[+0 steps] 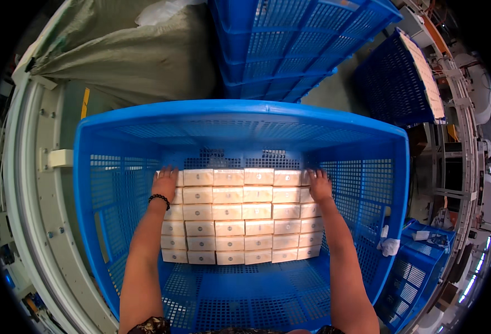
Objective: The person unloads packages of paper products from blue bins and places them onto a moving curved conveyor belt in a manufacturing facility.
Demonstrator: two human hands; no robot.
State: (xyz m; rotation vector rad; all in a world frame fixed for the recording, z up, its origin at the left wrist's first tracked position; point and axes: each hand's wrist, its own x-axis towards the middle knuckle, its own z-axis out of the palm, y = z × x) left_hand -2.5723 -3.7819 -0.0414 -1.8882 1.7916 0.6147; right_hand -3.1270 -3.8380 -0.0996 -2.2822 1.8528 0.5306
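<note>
A block of small white-wrapped packs (228, 211), in several tight rows, lies inside a large blue perforated plastic basket (267, 107). My left hand (166, 183), with a dark bead bracelet at the wrist, clasps the block's far left end. Opposite it, my right hand (319, 185) grips the far right end. The fingers of both hands lie against the outer packs, so the block sits between them. My palms partly cover the end packs. How much weight the hands bear cannot be seen.
A stack of blue baskets (290, 50) stands beyond mine. At the back right is a darker blue basket (390, 83) filled with pale packs. Another blue basket (412, 273) stands low on the right. A greyish-green cloth (139, 55) hangs back left, beside a metal frame rail (28, 167).
</note>
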